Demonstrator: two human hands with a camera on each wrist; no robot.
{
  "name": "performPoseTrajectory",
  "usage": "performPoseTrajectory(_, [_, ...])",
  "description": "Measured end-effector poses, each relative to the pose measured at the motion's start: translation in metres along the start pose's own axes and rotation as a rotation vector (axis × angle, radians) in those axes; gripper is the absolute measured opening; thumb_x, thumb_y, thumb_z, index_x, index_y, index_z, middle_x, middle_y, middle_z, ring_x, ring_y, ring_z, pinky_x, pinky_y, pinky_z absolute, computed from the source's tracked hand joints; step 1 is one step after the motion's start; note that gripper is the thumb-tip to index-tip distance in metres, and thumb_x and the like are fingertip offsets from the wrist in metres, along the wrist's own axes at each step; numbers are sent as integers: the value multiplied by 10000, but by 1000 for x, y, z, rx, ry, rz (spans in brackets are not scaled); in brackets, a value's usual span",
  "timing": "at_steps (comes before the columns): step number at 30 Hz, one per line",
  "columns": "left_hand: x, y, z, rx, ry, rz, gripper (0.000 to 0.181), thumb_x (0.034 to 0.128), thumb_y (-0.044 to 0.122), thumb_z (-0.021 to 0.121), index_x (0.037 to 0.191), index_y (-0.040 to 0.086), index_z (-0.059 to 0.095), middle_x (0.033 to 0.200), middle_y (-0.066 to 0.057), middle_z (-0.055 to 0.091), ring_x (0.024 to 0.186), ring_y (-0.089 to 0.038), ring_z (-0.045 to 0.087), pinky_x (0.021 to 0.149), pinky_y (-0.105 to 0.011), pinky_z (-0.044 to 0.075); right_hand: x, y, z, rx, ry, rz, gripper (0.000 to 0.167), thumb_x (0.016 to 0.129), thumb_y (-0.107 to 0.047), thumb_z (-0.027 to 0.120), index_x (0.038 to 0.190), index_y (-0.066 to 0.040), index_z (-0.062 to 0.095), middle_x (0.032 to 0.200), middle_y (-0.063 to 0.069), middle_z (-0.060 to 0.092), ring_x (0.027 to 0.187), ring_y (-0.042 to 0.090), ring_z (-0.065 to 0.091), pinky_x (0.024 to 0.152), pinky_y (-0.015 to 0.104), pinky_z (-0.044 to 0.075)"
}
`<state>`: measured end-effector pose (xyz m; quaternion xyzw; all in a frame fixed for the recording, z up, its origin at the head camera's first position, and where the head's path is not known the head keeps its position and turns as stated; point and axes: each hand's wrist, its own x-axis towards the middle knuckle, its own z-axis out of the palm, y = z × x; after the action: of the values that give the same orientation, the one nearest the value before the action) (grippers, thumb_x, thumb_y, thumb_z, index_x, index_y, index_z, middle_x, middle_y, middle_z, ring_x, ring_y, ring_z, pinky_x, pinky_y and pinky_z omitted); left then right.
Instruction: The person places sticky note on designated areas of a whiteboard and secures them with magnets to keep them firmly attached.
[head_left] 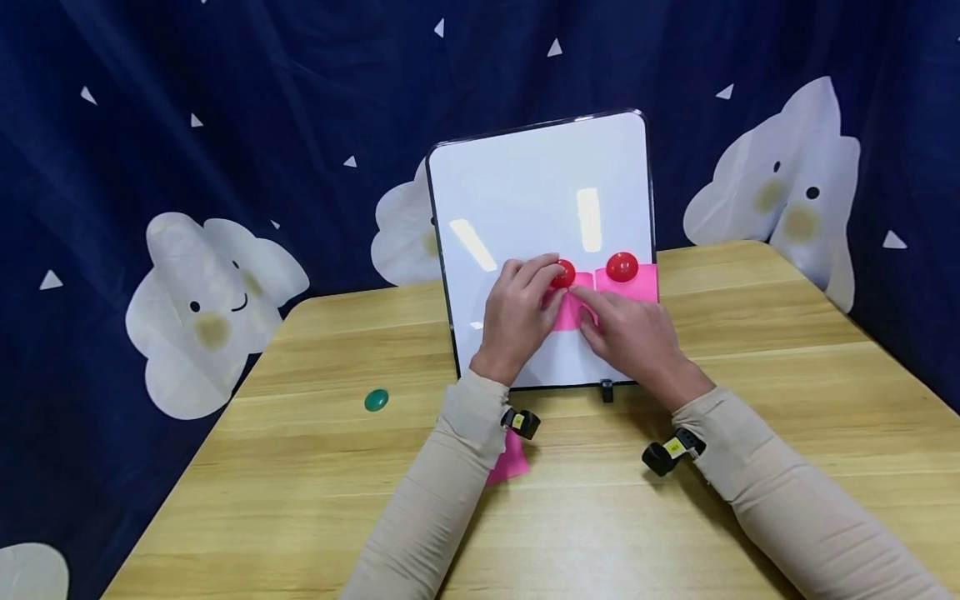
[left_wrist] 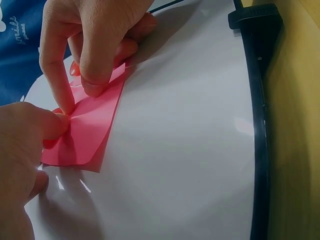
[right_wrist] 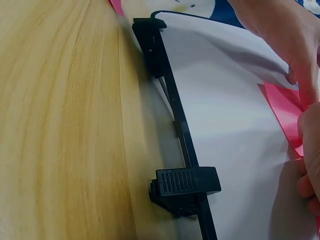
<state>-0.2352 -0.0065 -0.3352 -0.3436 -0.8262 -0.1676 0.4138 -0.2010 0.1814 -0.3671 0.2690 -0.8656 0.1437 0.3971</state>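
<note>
Sleeves point(head_left: 795, 492) reach in, left hand point(head_left: 517, 312) pinching a magnet point(head_left: 567, 275) on a note point(head_left: 567, 315) above the board point(head_left: 510, 183)'s bottom edge, likely to pin it, right hand point(head_left: 633, 329) seemingly steadying with parted fingers.

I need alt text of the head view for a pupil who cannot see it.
A person's left hand holds a red disc at a pink note on a whiteboard, and the right hand touches the note. To the right, another red disc overlaps a second pink note; a green disc lies on the wooden table.
</note>
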Motion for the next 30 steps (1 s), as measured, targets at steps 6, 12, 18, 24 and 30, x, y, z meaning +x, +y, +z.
performPoseTrajectory(6, [-4,-8,-6,-89,-20,-5,351,875,232,791,1188,94,715,1309,-44,637,1098,-194,567,896,-209,498,3,-3,1,13,4,-14,446,848,-171,759,1275,-93,657,663,61,615,437,152,414,416,277,311])
performPoseTrajectory(12, [-11,-19,-15,-173,-43,-5,261,919,204,731,1155,94,717,1277,-96,608,1128,-215,560,893,-244,514,3,-6,-2,61,31,-3,416,835,-119,763,1236,-49,676,690,56,627,489,163,479,432,281,352])
performPoseTrajectory(18, [-17,-32,-31,-221,-16,-19,217,929,170,707,1124,77,730,1192,-79,637,1078,-200,589,894,-260,508,3,-8,-3,92,70,-1,364,837,-91,759,1189,-30,689,681,42,607,529,155,506,450,274,367])
performPoseTrajectory(24, [-25,-44,-41,-287,-33,-27,182,954,137,664,1109,65,729,1000,-34,692,829,-113,595,728,-217,494,4,-13,-5,128,61,18,261,856,-80,742,1109,-25,705,722,46,646,560,151,537,472,277,410])
performPoseTrajectory(30, [-36,-52,-46,-292,-79,-42,155,957,121,652,1056,61,756,889,-25,706,722,-101,580,655,-221,496,4,-25,-2,225,38,109,142,873,-67,708,1010,-53,746,695,6,621,578,123,503,509,281,415])
